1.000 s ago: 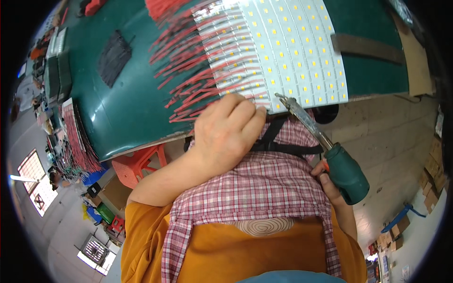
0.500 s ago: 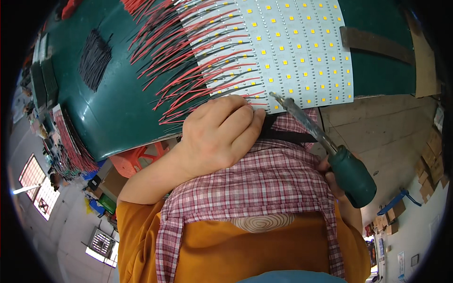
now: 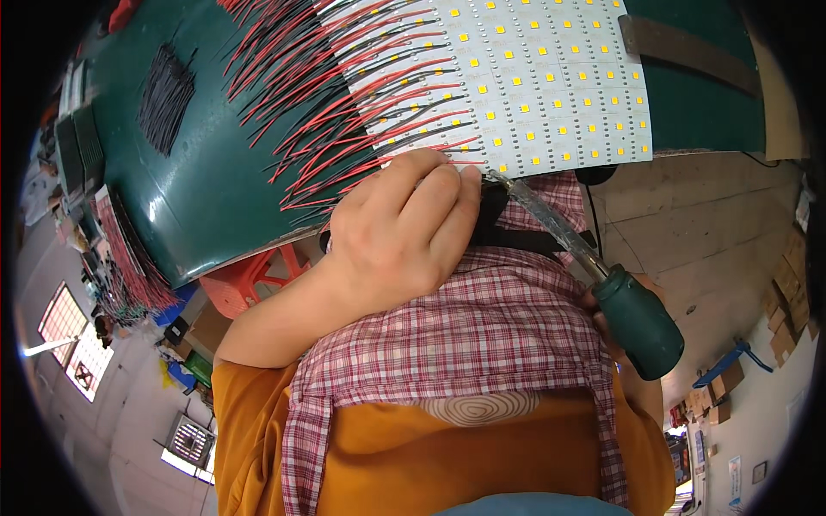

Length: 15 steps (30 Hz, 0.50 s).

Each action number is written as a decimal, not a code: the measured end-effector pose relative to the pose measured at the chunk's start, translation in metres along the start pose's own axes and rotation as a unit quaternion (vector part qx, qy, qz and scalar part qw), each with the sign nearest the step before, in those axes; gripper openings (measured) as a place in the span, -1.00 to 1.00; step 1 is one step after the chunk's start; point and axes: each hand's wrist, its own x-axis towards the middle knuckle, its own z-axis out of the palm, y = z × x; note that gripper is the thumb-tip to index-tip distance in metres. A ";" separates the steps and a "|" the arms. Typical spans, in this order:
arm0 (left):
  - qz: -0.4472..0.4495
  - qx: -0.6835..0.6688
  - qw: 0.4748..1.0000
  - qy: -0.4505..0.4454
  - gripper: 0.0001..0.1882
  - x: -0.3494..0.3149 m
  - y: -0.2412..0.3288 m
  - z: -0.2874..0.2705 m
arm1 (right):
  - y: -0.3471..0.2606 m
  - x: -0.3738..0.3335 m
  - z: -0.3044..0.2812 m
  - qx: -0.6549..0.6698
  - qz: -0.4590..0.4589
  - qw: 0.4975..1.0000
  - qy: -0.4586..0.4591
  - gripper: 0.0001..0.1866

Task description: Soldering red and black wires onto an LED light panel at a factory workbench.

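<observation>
Near the front edge of the white LED panel [image 3: 551,86], my left hand [image 3: 400,228] is closed, its fingertips pressed together at the last solder points. Whatever it pinches is hidden under the fingers; a red wire [image 3: 465,162] lies just above the fingertips. My right hand [image 3: 600,320], mostly hidden behind the green handle, grips a soldering iron [image 3: 638,322]. The iron's tip reaches the panel's edge close to my left fingertips. Rows of red and black wires [image 3: 344,129] fan out leftward from the panel's soldered pads.
The panel rests on a green table [image 3: 215,206]. A pile of black wires [image 3: 168,99] lies at left, with a bundle of red and black wires [image 3: 129,249] by the table edge. A dark strip [image 3: 688,53] crosses at the right. An orange-red stool [image 3: 249,279] stands below.
The iron's tip has moved down and slightly left to the panel's edge by my left fingertips. The panel and wires sit a little higher in view; my left hand remains closed at the edge.
</observation>
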 end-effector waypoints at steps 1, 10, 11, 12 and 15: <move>-0.003 0.002 1.000 0.001 -0.69 0.000 0.000 0.000 | -0.001 0.001 0.000 0.000 0.000 1.000 0.000 -0.74; -0.009 0.002 1.000 0.001 -0.71 -0.001 0.003 0.001 | -0.004 0.003 0.004 0.039 -0.022 0.999 0.028 -0.71; -0.010 -0.002 1.000 -0.002 -0.72 -0.001 0.003 0.001 | -0.002 0.000 0.007 0.089 0.025 0.994 0.050 -0.79; -0.010 -0.003 1.000 -0.002 -0.72 -0.001 0.003 0.001 | -0.002 -0.001 0.009 0.138 0.072 0.985 0.071 -0.82; -0.019 -0.011 1.000 -0.018 -0.73 0.000 -0.003 0.005 | -0.005 0.004 0.009 0.324 0.198 0.923 0.063 -0.85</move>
